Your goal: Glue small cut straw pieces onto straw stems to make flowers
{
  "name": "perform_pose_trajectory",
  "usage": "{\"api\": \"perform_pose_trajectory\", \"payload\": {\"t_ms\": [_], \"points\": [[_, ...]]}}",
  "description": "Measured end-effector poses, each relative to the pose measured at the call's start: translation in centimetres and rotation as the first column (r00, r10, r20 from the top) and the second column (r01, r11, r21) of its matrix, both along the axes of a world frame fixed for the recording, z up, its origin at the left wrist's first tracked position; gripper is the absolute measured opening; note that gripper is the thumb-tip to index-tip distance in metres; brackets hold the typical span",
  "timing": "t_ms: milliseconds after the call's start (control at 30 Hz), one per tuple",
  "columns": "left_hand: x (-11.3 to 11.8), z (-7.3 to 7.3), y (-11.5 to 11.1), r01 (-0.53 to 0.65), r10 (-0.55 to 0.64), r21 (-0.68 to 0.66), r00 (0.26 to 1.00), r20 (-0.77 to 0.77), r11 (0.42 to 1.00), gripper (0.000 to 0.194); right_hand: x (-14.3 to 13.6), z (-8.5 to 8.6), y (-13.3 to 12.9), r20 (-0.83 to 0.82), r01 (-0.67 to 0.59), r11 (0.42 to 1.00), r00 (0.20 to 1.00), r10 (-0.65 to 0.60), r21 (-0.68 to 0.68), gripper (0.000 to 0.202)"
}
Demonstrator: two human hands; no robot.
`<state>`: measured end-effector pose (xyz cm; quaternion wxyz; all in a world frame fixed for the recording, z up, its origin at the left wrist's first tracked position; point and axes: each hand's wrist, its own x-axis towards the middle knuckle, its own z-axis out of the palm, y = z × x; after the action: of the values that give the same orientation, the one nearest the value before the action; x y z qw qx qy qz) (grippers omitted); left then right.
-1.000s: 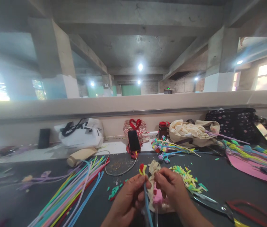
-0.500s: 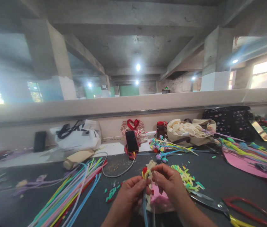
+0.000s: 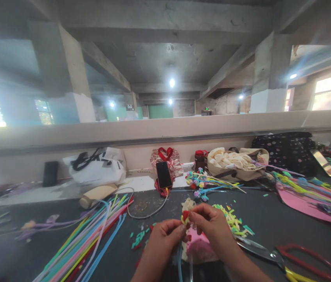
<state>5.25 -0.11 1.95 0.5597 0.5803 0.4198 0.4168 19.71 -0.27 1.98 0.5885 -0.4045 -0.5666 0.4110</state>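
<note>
A small red and yellow pipe-cleaner flower [image 3: 185, 216] is held up between both hands. My left hand [image 3: 165, 239] pinches it from the left, and a blue stem [image 3: 180, 260] hangs below those fingers. My right hand [image 3: 214, 227] has thumb and fingertips closed at the flower's right side, partly covering it. Under the hands lies a pink block [image 3: 199, 243] on a beige cloth or wrapper [image 3: 188, 204], with a clear rod [image 3: 191, 268] sticking out toward me. Cut yellow and green pipe-cleaner pieces [image 3: 232, 221] are piled beside my right hand.
Large scissors [image 3: 261, 249] lie at the right. Long coloured pipe cleaners [image 3: 87, 241] lie left, near green snippets [image 3: 140, 239]. Behind stand a phone [image 3: 163, 175] with a cable, finished flowers [image 3: 199, 182], a bottle [image 3: 200, 160], bags [image 3: 98, 168] and a pink sheet [image 3: 296, 203].
The flower has shifted slightly right and turned, showing its red part beside my right fingertips. My right fingers have come in against it, and my left hand has moved a little right.
</note>
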Motion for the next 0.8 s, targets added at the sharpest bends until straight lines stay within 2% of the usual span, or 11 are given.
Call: {"api": "perform_pose_trajectory", "payload": {"t_ms": [433,800], "points": [[0.21,0.18,-0.19,-0.009,0.017,0.063,0.991,-0.136,0.998,0.032,-0.27,-0.05,0.08,0.147,0.064,0.997,0.987,-0.059,-0.029,0.015],[0.29,-0.03,-0.21,-0.050,0.059,0.075,0.991,-0.122,0.996,0.027,-0.29,-0.15,0.24,0.175,0.078,0.994,0.983,-0.064,-0.077,0.017]]}}
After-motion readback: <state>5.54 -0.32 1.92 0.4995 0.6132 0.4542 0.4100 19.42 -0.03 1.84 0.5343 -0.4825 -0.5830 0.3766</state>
